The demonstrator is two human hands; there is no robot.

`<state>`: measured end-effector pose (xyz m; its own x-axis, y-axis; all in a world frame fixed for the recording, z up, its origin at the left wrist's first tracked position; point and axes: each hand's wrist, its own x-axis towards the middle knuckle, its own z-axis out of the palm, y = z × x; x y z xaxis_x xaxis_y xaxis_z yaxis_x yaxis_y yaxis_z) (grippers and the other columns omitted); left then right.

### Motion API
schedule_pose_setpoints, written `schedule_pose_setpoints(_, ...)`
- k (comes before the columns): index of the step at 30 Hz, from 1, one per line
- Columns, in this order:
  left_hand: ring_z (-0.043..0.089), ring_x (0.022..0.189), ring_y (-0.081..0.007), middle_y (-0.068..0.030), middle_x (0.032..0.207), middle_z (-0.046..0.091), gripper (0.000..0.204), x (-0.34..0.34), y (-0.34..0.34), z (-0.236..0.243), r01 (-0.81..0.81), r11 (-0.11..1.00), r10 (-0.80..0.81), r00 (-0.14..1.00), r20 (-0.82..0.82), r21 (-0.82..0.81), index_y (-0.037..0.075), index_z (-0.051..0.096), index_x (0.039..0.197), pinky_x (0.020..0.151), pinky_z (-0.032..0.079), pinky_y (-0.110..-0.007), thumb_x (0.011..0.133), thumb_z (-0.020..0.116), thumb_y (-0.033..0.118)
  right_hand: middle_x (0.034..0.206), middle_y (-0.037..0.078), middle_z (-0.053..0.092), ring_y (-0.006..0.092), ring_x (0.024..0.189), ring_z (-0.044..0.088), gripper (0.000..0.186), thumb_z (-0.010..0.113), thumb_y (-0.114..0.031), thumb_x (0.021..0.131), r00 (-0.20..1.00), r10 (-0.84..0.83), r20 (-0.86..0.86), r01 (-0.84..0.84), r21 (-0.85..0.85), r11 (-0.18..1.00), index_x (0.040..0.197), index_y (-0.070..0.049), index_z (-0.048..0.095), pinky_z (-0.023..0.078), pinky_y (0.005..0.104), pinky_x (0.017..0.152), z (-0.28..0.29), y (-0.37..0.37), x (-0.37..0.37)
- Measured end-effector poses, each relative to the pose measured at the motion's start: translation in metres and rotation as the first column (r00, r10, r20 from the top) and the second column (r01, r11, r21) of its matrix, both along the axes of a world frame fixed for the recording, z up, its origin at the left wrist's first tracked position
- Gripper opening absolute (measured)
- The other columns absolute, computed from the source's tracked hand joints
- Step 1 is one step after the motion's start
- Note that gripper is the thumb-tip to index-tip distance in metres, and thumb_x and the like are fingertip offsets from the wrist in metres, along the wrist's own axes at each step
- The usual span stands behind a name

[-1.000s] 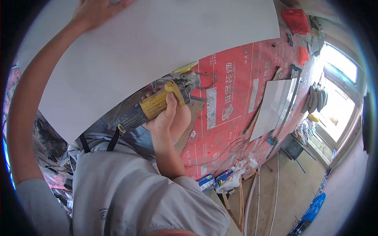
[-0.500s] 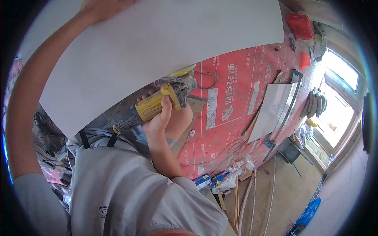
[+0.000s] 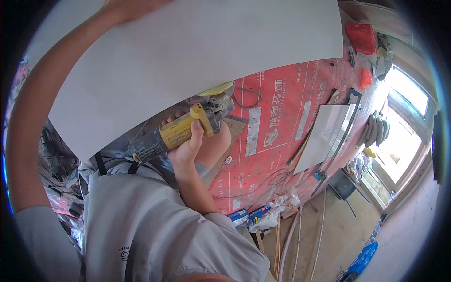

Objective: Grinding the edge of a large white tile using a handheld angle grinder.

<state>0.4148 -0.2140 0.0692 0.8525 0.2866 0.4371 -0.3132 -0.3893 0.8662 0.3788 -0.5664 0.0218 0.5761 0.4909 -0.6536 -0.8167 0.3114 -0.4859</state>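
Right hand [image 3: 186, 149] wraps around the yellow-and-black grinder [image 3: 178, 132], whose long axis slants up rightward to the yellow disc [image 3: 219, 89] by the white sheet [image 3: 202, 47]; left hand [image 3: 134, 7], farther off, rests there, finger spread unclear.

The power tool [image 3: 177, 133] is showing yellow and black; the far board [image 3: 202, 37], white; the covering [image 3: 265, 152], white-printed red; the near shirt [image 3: 164, 221], grey.

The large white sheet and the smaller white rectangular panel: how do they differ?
The large white sheet fills much of the view; the smaller white rectangular panel takes up far less. The left hand touches the sheet; the panel lies untouched on the red printed covering. Both are white.
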Motion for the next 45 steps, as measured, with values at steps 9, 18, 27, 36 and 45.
schedule_pose_setpoints(9,0.013,0.158,-0.0376,-0.0204,0.166,0.027,0.073,0.009,-0.013,0.018,-0.041,0.642,0.688,0.472,-0.552,0.765,0.007,0.038,0.155,0.127,0.005,-0.059,0.097,0.061,0.043,0.104,0.008,0.062,0.0255,0.096,0.061,0.046,0.062,-0.047,0.095,0.999,-0.034,-0.007,0.034,0.009,0.999,0.12,-0.008,0.058,0.053,0.0458,0.085,0.002,0.002,-0.004)
schedule_pose_setpoints(18,0.014,0.157,-0.0378,-0.0183,0.166,0.028,0.072,0.007,-0.01,0.016,-0.03,0.662,0.681,0.439,-0.585,0.749,0.011,0.038,0.156,0.127,0.006,-0.059,0.096,0.061,0.045,0.103,0.008,0.062,0.0253,0.096,0.061,0.046,0.059,-0.049,0.097,1.0,-0.024,0.0,0.024,-0.039,0.999,0.121,-0.009,0.058,0.053,0.0457,0.085,0.004,0.003,0.001)
schedule_pose_setpoints(27,0.012,0.158,-0.0381,-0.0181,0.166,0.027,0.072,0.007,-0.009,0.011,-0.011,0.642,0.687,0.452,-0.569,0.766,0.013,0.038,0.157,0.126,0.005,-0.061,0.097,0.059,0.047,0.103,0.008,0.062,0.0248,0.094,0.061,0.046,0.061,-0.05,0.096,1.0,-0.014,-0.015,0.013,-0.05,0.999,0.121,-0.011,0.059,0.053,0.0443,0.084,0.013,0.007,0.016)
schedule_pose_setpoints(36,0.012,0.158,-0.0366,-0.0171,0.168,0.024,0.072,0.005,-0.011,0.018,0.017,0.652,0.674,0.446,-0.589,0.758,0.012,0.037,0.157,0.127,0.004,-0.059,0.098,0.058,0.047,0.105,0.008,0.063,0.0228,0.096,0.063,0.044,0.062,-0.045,0.098,0.998,-0.058,-0.04,0.06,0.04,0.997,0.124,-0.01,0.057,0.054,0.0419,0.082,0.013,0.006,0.029)
schedule_pose_setpoints(45,0.011,0.159,-0.0363,-0.0177,0.167,0.026,0.071,0.009,-0.011,0.015,0.011,0.637,0.694,0.426,-0.58,0.771,0.011,0.039,0.156,0.127,0.002,-0.058,0.098,0.058,0.047,0.103,0.008,0.062,0.0254,0.094,0.062,0.043,0.06,-0.048,0.098,1.0,-0.017,0.008,0.018,-0.038,0.999,0.122,-0.013,0.059,0.054,0.0451,0.082,0.015,0.008,0.008)
